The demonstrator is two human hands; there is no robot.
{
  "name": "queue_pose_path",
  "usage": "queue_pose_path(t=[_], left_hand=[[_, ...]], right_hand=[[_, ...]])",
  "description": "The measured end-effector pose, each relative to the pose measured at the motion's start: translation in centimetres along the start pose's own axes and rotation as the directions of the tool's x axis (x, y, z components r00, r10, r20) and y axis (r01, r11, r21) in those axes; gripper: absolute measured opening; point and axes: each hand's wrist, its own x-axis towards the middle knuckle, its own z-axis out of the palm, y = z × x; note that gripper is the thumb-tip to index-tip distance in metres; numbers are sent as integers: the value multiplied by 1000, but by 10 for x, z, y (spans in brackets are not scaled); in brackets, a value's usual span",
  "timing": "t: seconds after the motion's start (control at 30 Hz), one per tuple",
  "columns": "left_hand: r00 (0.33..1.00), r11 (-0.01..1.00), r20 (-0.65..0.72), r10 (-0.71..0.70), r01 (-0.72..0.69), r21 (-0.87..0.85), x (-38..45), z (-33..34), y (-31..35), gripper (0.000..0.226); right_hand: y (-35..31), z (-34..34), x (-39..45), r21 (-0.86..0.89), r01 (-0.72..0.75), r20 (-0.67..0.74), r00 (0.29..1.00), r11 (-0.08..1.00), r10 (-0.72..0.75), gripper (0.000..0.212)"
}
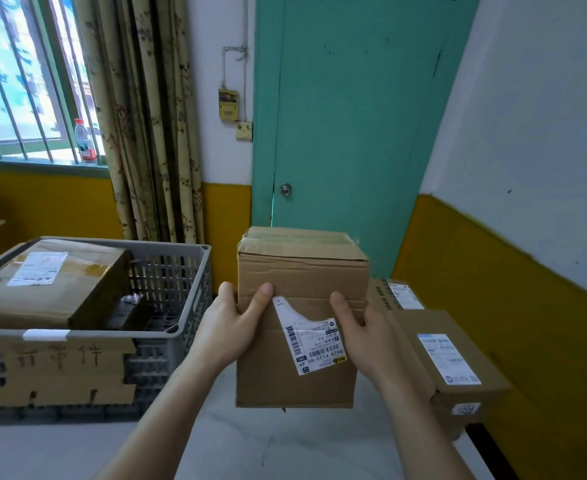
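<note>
A brown cardboard box (302,275) taped along its top is held up in the middle of the head view, above a white table (243,445). A partly torn white shipping label (314,342) with barcodes is stuck upside down on its near face. My left hand (231,327) grips the box's left edge, thumb on the near face. My right hand (361,329) grips its right edge the same way. The fingers behind the box are hidden.
A grey plastic crate (181,289) at the left holds a large labelled carton (53,282) and bears a cardboard sign. Two labelled parcels, one near (454,362) and one far (397,294), lie at the right by the yellow wall. A teal door (347,116) stands behind.
</note>
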Motion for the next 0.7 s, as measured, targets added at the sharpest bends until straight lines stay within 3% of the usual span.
queue_pose_path(t=[0.13, 0.27, 0.37, 0.53, 0.63, 0.7], left_hand=[[990, 986, 73, -119, 126, -112, 1, -10, 4, 116], [978, 965, 30, -206, 208, -157, 2, -15, 12, 119], [966, 956, 59, -252, 258, -140, 2, -19, 15, 101], [964, 934, 112, -241, 262, -242, -4, -23, 9, 64], [956, 897, 102, -276, 294, -330, 1, -19, 14, 22], [930, 878, 146, -337, 367, -308, 6, -24, 10, 28]], right_hand=[[-1, -5, 0, 34, -21, 31, 999, 999, 19, 82], [-6, -7, 0, 36, -103, 50, 994, 994, 101, 91], [-12, -6, -2, 46, -148, 37, 989, 988, 146, 94], [-9, -4, -1, 53, -133, 54, 990, 990, 131, 53], [-9, -4, -1, 53, -142, 66, 988, 988, 139, 52], [-7, -5, -2, 134, -172, 108, 981, 976, 158, 48]])
